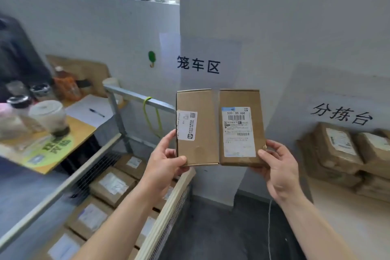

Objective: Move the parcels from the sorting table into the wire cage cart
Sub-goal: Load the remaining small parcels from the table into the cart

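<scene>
I hold two flat brown cardboard parcels side by side in the air in front of the wall. My left hand point(163, 159) grips the lower left corner of the left parcel point(200, 139), which has a small white label. My right hand point(276, 167) grips the lower right corner of the right parcel point(240, 99), which has a long white shipping label. The wire cage cart point(168, 207) stands below and to the left, with several labelled parcels point(111, 186) lying inside it. More parcels point(337, 148) are stacked on the sorting table point(341, 213) at the right.
A wooden desk point(80, 131) at the left carries cups, bottles, paper and a pen. The cart's metal top rail point(137, 96) has a green cord tied round it. A white wall with black characters is behind. Dark floor point(211, 228) lies between cart and table.
</scene>
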Available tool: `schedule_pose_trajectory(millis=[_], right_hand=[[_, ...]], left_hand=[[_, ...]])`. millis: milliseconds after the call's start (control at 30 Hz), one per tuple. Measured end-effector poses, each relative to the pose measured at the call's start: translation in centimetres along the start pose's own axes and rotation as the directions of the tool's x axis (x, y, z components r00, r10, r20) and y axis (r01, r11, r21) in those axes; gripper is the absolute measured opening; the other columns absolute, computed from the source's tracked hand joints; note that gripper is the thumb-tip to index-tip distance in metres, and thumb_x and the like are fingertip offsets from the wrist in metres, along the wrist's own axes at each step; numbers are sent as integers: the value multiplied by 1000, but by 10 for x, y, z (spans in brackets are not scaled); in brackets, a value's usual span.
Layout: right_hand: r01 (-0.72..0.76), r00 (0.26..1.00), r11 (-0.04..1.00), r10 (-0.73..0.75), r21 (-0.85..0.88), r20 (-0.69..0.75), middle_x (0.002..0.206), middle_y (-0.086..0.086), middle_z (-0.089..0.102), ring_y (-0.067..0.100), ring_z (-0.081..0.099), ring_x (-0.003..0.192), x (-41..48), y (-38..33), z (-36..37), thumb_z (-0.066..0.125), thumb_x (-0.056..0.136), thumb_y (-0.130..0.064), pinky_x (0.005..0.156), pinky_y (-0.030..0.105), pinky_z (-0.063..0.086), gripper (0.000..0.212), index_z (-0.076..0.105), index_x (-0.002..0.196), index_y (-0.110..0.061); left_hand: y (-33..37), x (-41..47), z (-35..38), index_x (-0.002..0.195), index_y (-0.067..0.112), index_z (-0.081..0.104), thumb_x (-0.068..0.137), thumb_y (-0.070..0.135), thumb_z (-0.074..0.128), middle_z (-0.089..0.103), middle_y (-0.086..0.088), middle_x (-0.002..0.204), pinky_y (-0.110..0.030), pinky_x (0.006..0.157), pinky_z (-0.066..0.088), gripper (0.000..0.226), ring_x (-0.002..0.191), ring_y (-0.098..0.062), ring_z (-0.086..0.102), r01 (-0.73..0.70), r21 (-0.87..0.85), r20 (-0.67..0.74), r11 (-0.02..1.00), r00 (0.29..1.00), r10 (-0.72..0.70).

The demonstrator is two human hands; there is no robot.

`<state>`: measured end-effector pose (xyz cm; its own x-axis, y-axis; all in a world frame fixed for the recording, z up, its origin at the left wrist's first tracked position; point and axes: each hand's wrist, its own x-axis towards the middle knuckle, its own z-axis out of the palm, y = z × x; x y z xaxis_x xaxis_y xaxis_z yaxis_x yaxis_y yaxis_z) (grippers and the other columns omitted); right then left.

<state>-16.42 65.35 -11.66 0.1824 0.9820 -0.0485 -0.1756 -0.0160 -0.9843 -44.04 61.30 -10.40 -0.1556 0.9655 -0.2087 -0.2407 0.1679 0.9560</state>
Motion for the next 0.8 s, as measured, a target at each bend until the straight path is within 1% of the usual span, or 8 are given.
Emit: schedule_pose_trajectory(millis=[167, 300, 400, 433, 567, 633, 733, 800], right_hand=[[-61, 982, 998, 62, -12, 178, 101, 7, 77, 24, 76, 88, 4, 8, 77, 57, 99, -2, 56, 32, 58, 21, 60, 113, -18], [-116, 933, 993, 114, -16, 340, 103, 15, 73, 25, 75, 81, 7, 20, 143, 58, 97, 3, 54, 34, 59, 23, 61, 109, -16], [-154, 878, 988, 147, -22, 455, 103, 18, 72, 28, 75, 86, 4, 28, 187, 58, 97, 3, 57, 35, 61, 22, 60, 111, -14], [-166, 856, 986, 157, -26, 493, 103, 18, 73, 29, 75, 89, 3, 30, 200, 58, 97, 3, 58, 34, 61, 22, 59, 111, -13], [-201, 750, 977, 199, -70, 631, 100, 13, 76, 30, 75, 95, -5, 42, 246, 58, 97, -2, 63, 34, 63, 19, 58, 114, -11], [-207, 701, 973, 218, -98, 679, 101, 14, 76, 30, 75, 96, -11, 50, 265, 59, 97, -3, 64, 35, 63, 19, 58, 114, -11], [-216, 643, 966, 249, -140, 724, 97, 13, 76, 32, 75, 94, -23, 64, 291, 61, 96, -1, 63, 38, 63, 19, 59, 113, -11], [-201, 613, 963, 266, -178, 744, 98, 13, 76, 33, 74, 95, -34, 76, 303, 62, 96, -1, 66, 43, 64, 20, 59, 114, -10]], left_hand=[[8, -25, -69, 138, 41, 50, 88, -14, 61, 66, -20, 110, -50, 80, 61, 76, 95, -35, 73, -39, -13, -188, 999, 982, 36], [9, -47, -120, 145, 39, 46, 89, -13, 61, 63, -20, 116, -42, 76, 62, 78, 98, -34, 71, -66, -14, -359, 998, 932, 57], [7, -65, -150, 146, 37, 46, 89, -14, 59, 65, -21, 115, -48, 80, 61, 77, 101, -36, 70, -95, -28, -486, 995, 871, 70], [6, -71, -158, 142, 38, 48, 89, -13, 59, 67, -22, 113, -50, 82, 60, 75, 102, -37, 70, -102, -33, -524, 994, 849, 70], [-2, -96, -182, 119, 51, 55, 89, -15, 58, 74, -14, 101, -47, 78, 62, 72, 97, -35, 72, -135, -49, -661, 990, 748, 69], [-10, -108, -192, 124, 47, 55, 89, -15, 58, 75, -11, 100, -52, 83, 60, 71, 98, -37, 71, -143, -59, -721, 988, 691, 57], [-22, -127, -210, 142, 36, 49, 89, -14, 58, 76, -8, 100, -42, 73, 61, 74, 93, -30, 74, -160, -98, -784, 982, 620, 22], [-30, -140, -222, 145, 35, 46, 89, -14, 58, 76, -8, 99, -42, 73, 61, 76, 93, -31, 74, -160, -120, -811, 980, 586, -4]])
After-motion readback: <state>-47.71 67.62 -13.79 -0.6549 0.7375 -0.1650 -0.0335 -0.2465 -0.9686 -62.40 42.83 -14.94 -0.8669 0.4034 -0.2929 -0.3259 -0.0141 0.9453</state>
